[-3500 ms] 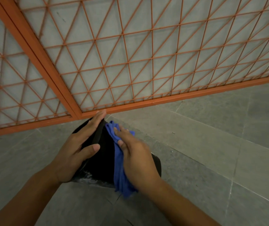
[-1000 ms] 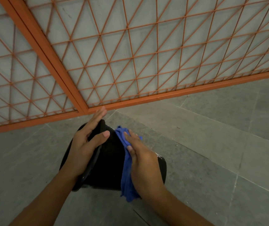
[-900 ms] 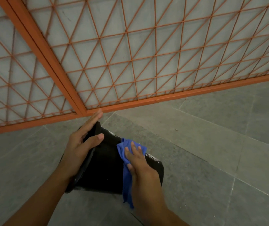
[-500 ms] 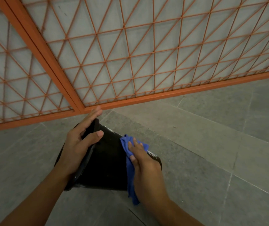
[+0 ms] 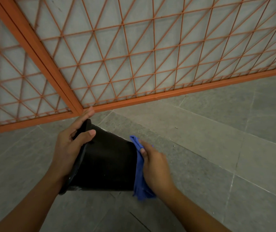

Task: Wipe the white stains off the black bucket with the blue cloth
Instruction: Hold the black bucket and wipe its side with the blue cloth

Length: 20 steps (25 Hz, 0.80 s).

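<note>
Down on the grey tiled floor [image 5: 200, 148], you have the black bucket [image 5: 107, 163] lying on its side, rim to your left and base to your right. Your left hand [image 5: 70, 148] grips the rim: the thumb curls over the outer wall while the fingers reach across the mouth, so the inside of the bucket is hidden from you. Your right hand [image 5: 154, 164] presses the blue cloth [image 5: 139, 173] against the base end, fingers curled round the bunched fabric; the cloth hangs down past the bucket's lower edge, and part of it is covered by your hand.

Much of what matters is hard to read. The base itself is turned away and masked by cloth and hand. The bucket's wall is so dark that its surface shows almost nothing; only faint white stains [image 5: 74, 187] appear along the lower edge near the rim, with a few pale specks higher up the side. Whether any marks lie beneath the cloth cannot be told. Whether the bucket rests on the tiles or is held just above them cannot be told either. Both forearms run out of the bottom of the view.

Behind the bucket, an orange metal grille [image 5: 133, 52] of crossing triangular wires stands on a bottom rail, with a thick post meeting that rail just above your left fingertips. A pale grey wall [image 5: 110, 17] shows through the mesh. The floor's large stone-look tiles are split by thin light joints, with small specks scattered about.
</note>
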Available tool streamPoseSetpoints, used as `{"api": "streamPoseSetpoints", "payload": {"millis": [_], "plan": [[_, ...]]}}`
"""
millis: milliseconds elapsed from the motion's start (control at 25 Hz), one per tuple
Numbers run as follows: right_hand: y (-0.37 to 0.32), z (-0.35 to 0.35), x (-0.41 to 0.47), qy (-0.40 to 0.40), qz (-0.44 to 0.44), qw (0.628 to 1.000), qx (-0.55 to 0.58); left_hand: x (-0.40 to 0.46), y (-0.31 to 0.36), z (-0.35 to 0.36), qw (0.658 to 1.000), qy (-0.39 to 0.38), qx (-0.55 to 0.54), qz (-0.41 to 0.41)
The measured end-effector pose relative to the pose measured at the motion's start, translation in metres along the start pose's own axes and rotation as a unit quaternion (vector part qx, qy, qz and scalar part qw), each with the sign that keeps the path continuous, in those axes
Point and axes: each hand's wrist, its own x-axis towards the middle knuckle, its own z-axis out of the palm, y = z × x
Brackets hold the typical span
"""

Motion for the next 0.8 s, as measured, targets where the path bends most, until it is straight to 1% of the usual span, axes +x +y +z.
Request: {"api": "streamPoseSetpoints", "payload": {"millis": [40, 80, 240, 320, 400, 480, 560, 640, 720, 800], "plan": [[0.005, -0.004, 0.001, 0.015, 0.022, 1.0, -0.001, 0.0, 0.0, 0.0, 1.0, 0.003, -0.002, 0.002], [0.006, -0.008, -0.003, 0.015, 0.023, 1.0, 0.0, 0.0, 0.001, -0.001, 1.0, 0.004, -0.001, 0.001], [-0.001, -0.004, -0.019, -0.028, -0.033, 0.999, -0.015, 0.0, -0.002, -0.003, 1.0, 0.001, -0.002, 0.002], [0.01, -0.003, 0.0, -0.026, -0.006, 0.999, -0.035, -0.001, -0.003, -0.004, 1.0, 0.012, -0.005, 0.0], [0.022, -0.009, 0.008, 0.0, 0.037, 0.998, -0.056, -0.003, -0.004, -0.005, 1.0, 0.026, -0.016, 0.0], [0.026, -0.017, -0.003, -0.001, 0.044, 0.997, -0.07, -0.004, -0.002, -0.007, 1.0, 0.026, -0.016, 0.004], [0.018, -0.017, -0.015, -0.011, 0.018, 0.998, -0.055, -0.005, -0.001, -0.005, 1.0, 0.01, -0.01, 0.014], [0.011, -0.011, -0.009, -0.014, -0.015, 0.999, -0.046, -0.004, -0.001, -0.002, 1.0, 0.005, -0.004, 0.015], [0.017, -0.009, 0.008, -0.018, 0.005, 0.999, -0.049, -0.003, 0.0, 0.001, 1.0, 0.014, -0.006, 0.015], [0.028, -0.014, 0.01, -0.013, 0.043, 0.997, -0.061, -0.002, 0.001, 0.001, 1.0, 0.021, -0.007, 0.017]]}}
